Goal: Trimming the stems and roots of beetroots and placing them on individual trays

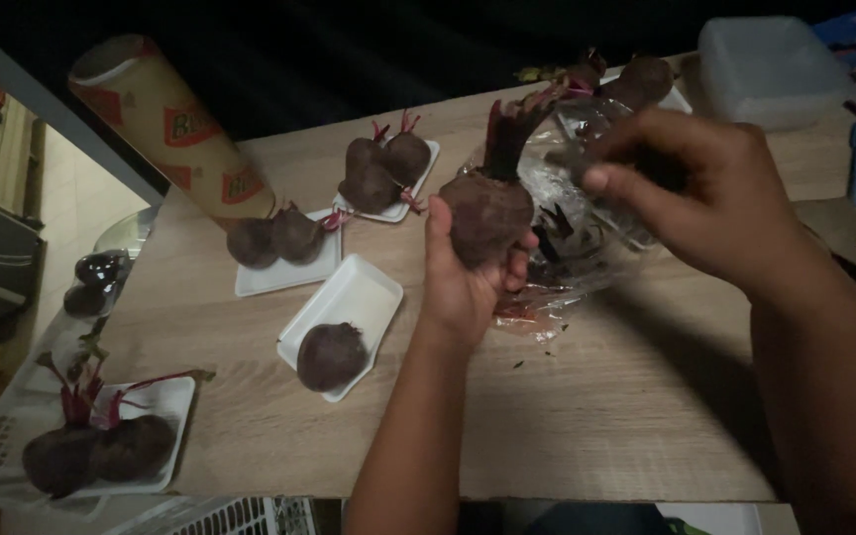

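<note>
My left hand (463, 287) grips a dark beetroot (485, 213) with red stalks pointing up, held above the wooden table (596, 416). My right hand (705, 193) pinches the crumpled clear plastic bag (587, 233) just right of that beetroot. Left of my hands, a white tray (364, 292) carries one beetroot (330, 357). Two further white trays each bear a pair of beetroots: one tray (284, 272) with beetroots (274, 238), another tray (403, 193) with beetroots (383, 168).
A cardboard tube (165, 124) lies at the table's back left. More beetroots (636, 79) sit at the back, beside a translucent plastic box (765, 69). At the lower left, a tray (165, 416) with beetroots (101, 451) rests on a white crate.
</note>
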